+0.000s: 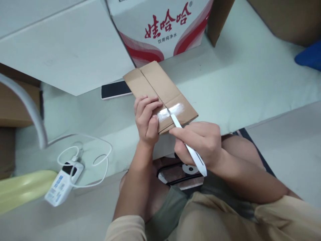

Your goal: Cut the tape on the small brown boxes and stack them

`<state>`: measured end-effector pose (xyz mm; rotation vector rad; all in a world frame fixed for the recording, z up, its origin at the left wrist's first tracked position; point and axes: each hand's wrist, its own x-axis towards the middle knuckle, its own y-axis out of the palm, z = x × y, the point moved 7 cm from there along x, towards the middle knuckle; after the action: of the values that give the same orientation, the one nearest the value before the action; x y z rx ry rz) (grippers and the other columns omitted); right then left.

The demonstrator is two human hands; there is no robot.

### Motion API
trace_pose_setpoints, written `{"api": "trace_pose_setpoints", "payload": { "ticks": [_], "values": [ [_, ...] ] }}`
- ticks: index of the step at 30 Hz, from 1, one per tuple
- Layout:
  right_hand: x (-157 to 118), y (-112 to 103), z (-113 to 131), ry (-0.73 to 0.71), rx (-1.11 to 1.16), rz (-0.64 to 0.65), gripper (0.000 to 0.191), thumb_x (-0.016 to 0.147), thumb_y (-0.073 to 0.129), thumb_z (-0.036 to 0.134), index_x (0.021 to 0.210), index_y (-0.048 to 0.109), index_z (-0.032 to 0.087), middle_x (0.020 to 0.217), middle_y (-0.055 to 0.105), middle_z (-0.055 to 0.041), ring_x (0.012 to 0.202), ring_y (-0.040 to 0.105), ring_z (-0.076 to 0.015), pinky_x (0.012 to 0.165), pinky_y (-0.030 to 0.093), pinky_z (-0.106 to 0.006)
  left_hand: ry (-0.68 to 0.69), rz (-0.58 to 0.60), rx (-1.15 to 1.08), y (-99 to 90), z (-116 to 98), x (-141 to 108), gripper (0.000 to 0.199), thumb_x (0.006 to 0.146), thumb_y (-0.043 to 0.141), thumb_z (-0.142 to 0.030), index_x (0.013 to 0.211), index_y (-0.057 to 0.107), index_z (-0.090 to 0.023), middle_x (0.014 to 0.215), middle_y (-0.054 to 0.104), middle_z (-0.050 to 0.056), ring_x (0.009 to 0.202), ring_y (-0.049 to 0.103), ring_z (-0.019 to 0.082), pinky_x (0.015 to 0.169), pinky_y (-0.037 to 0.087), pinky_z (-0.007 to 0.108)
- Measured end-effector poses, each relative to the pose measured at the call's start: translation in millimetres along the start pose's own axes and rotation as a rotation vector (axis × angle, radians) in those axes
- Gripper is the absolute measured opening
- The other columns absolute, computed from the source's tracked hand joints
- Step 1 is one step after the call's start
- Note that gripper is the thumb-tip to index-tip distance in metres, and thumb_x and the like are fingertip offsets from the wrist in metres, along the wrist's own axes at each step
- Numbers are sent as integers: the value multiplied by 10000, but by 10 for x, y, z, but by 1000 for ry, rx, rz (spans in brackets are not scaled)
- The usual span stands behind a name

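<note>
A flat brown cardboard piece (163, 83) lies tilted above the front edge of the pale green surface, with a seam along its length and a shiny strip of clear tape (177, 108) across its near end. My left hand (146, 118) grips its left edge, fingers curled over the top. In my right hand (200, 142) is a slim white cutter (189, 147), its tip touching the seam at the tape. The blade itself is too small to make out.
Behind the cardboard stand a white box (67, 50) and a red-and-white carton (165, 30). A phone (114, 90) lies partly under the cardboard. At left are a power bank (64, 184) with a white cable and a yellow object (25, 187). A blue object (309, 57) is far right.
</note>
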<state>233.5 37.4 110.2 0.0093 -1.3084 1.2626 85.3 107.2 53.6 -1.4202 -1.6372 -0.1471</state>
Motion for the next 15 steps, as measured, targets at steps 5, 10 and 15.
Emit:
{"api": "trace_pose_setpoints", "payload": {
  "ticks": [5, 10, 15],
  "values": [
    [15, -135, 68, -4, 0, 101, 189, 753, 539, 57, 687, 647, 198, 502, 545, 49, 469, 469, -103, 500, 362, -279, -25, 16, 25, 19, 8, 6, 413, 948, 333, -467, 1049, 671, -253, 1177, 688, 73, 1223, 576, 301, 1200, 356, 558],
    [-13, -196, 97, 6, 2, 130, 171, 741, 544, 62, 674, 619, 201, 526, 547, 44, 476, 469, -101, 492, 357, -273, -40, 22, 40, 12, 6, 1, 411, 954, 335, -465, 1063, 668, -251, 1205, 680, 72, 1249, 561, 302, 1205, 348, 559],
    [-15, -95, 45, 13, -6, 95, 168, 744, 527, 85, 651, 586, 211, 520, 541, 45, 483, 464, -94, 500, 361, -261, -4, 3, -12, 0, 16, -18, 387, 959, 359, -452, 1074, 672, -257, 1203, 684, 65, 1265, 555, 301, 1194, 361, 550]
  ]
}}
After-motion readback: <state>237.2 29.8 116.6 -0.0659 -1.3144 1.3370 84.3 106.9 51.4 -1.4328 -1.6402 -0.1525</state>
